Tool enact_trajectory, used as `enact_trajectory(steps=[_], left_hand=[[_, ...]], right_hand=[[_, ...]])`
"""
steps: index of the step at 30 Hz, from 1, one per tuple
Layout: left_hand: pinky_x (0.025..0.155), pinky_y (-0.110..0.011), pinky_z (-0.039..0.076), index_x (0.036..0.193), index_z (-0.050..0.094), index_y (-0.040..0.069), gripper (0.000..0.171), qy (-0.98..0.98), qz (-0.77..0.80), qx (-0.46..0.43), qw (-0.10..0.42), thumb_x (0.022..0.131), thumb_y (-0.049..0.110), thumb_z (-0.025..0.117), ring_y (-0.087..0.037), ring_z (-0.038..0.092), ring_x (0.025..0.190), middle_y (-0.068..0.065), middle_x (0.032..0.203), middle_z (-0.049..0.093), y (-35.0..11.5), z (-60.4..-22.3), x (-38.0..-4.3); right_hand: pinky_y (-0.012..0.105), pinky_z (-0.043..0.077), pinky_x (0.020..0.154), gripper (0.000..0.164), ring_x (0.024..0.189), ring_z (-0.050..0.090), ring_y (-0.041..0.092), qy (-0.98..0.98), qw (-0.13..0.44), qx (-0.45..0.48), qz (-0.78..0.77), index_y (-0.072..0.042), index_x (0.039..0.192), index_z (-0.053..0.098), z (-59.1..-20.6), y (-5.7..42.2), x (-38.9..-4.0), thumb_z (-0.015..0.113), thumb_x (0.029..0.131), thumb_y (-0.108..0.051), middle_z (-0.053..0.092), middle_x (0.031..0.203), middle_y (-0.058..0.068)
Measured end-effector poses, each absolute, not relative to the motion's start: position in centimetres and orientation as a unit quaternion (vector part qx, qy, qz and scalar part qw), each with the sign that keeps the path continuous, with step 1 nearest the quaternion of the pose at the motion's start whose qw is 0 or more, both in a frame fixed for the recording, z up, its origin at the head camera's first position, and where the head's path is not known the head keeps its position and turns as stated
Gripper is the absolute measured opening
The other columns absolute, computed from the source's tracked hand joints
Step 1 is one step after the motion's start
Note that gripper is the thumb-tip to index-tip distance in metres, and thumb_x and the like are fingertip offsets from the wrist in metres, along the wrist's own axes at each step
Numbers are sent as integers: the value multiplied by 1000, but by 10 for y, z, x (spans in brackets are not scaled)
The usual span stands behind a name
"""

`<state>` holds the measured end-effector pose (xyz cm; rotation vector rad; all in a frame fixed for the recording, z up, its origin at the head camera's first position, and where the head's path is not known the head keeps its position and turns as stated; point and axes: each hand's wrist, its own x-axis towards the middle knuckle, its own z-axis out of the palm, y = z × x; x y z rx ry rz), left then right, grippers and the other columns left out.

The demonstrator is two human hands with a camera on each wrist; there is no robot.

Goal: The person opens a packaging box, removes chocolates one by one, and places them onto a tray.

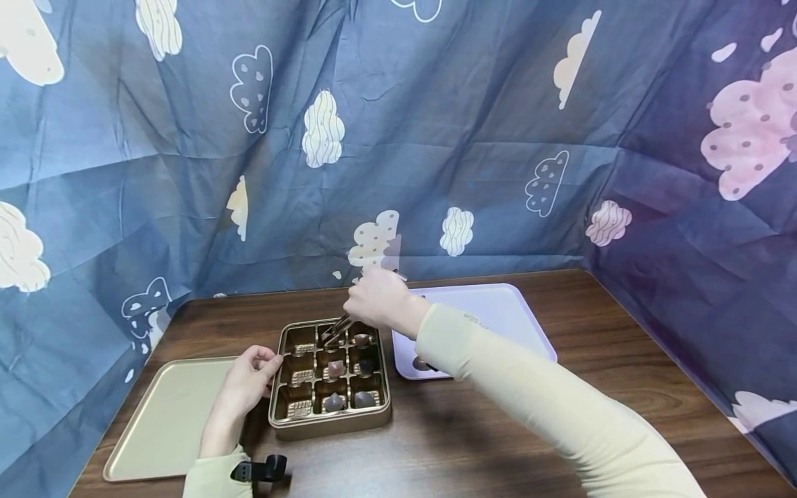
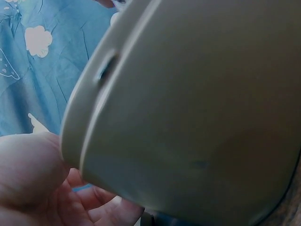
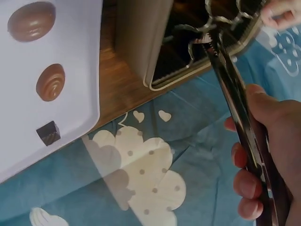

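Observation:
A gold chocolate box (image 1: pixel 330 425) with nine compartments stands on the table. My left hand (image 1: pixel 245 384) holds its left wall, thumb at the rim; the left wrist view shows that wall (image 2: pixel 188 103) close up. My right hand (image 1: pixel 381 299) grips metal tongs (image 3: pixel 240 108), their tips reaching down into the back middle compartment. Something pinkish shows at the tips; I cannot tell whether it is pinched. A pink cube chocolate (image 1: pixel 336 368) lies in the centre compartment and a dark chocolate (image 1: pixel 333 402) in front of it. Chocolates also sit along the right column, including a dark one (image 1: pixel 364 399).
A lilac tray (image 1: pixel 498 304) lies right of the box, partly under my right forearm. On it are an oval chocolate (image 3: pixel 32 21), a swirled chocolate (image 3: pixel 51 82) and a dark cube (image 3: pixel 48 133). A gold lid (image 1: pixel 168 415) lies at the left. Cloud-patterned cloth (image 1: pixel 423 173) hangs behind.

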<state>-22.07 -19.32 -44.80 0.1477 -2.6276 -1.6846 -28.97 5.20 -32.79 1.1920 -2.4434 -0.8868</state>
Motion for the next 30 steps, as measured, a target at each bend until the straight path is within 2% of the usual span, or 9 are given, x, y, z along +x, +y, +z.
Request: enact_trajectory(steps=[4, 7, 10, 14, 18, 22, 25, 27, 30], left_hand=[[50, -32, 54, 103, 50, -5, 17, -839, -542, 48, 10, 98, 9, 58, -15, 56, 59, -6, 71, 54, -194, -448, -222], [50, -31, 53, 102, 50, -6, 17, -841, -539, 48, 13, 98, 9, 58, -15, 55, 59, -6, 71, 53, -196, -449, -222], [50, -31, 53, 103, 50, -5, 19, -846, -531, 46, 14, 99, 11, 58, -15, 54, 59, -5, 71, 52, -198, -449, -223], [50, -31, 53, 103, 50, -6, 22, -849, -527, 41, 13, 98, 14, 59, -15, 54, 59, -5, 72, 52, -199, -449, -223], [50, -31, 53, 103, 50, -6, 21, -847, -530, 43, 11, 98, 13, 59, -15, 55, 59, -5, 72, 52, -199, -450, -223], [50, -31, 53, 103, 50, -6, 21, -847, -529, 45, 16, 98, 13, 59, -15, 55, 59, -5, 72, 52, -199, -450, -223], [50, -32, 53, 103, 51, -6, 22, -848, -528, 42, 15, 98, 14, 60, -15, 55, 59, -5, 72, 53, -198, -450, -223], [51, -32, 53, 103, 51, -5, 21, -849, -527, 42, 12, 98, 13, 59, -15, 55, 59, -5, 72, 53, -197, -450, -223], [51, -32, 53, 102, 51, -5, 20, -851, -523, 39, 15, 98, 13, 59, -16, 54, 60, -5, 71, 52, -196, -449, -223]], right_hand=[[38, 55, 61, 25, 76, 63, 17, -876, 118, 391, -256, -28, 83, 74, -317, 64, -295, 59, 95, -45, 68, 89, -5], [39, 55, 61, 33, 74, 62, 17, -899, 90, 377, -206, -25, 82, 72, -313, 75, -299, 56, 96, -50, 66, 86, -2], [39, 53, 66, 34, 74, 60, 15, -920, 61, 363, -134, -27, 87, 72, -312, 89, -303, 51, 98, -52, 62, 82, -5], [39, 52, 66, 34, 71, 59, 9, -935, 54, 351, -3, -31, 99, 75, -320, 113, -304, 48, 99, -52, 61, 78, -11], [39, 53, 63, 33, 75, 64, 9, -931, 64, 347, 90, -29, 106, 75, -333, 132, -296, 49, 100, -49, 69, 87, -13], [33, 47, 54, 29, 62, 57, 8, -930, 88, 325, 146, -28, 100, 75, -350, 150, -288, 52, 100, -45, 63, 71, -12], [30, 36, 48, 26, 51, 40, 7, -922, 98, 301, 224, -27, 85, 72, -363, 167, -281, 55, 100, -41, 43, 56, -11], [29, 32, 47, 27, 49, 36, 8, -910, 99, 280, 289, -25, 79, 69, -371, 179, -274, 57, 100, -38, 38, 54, -10], [28, 31, 46, 33, 49, 35, 8, -893, 105, 242, 365, -22, 71, 63, -383, 198, -264, 58, 99, -36, 39, 55, -9]])
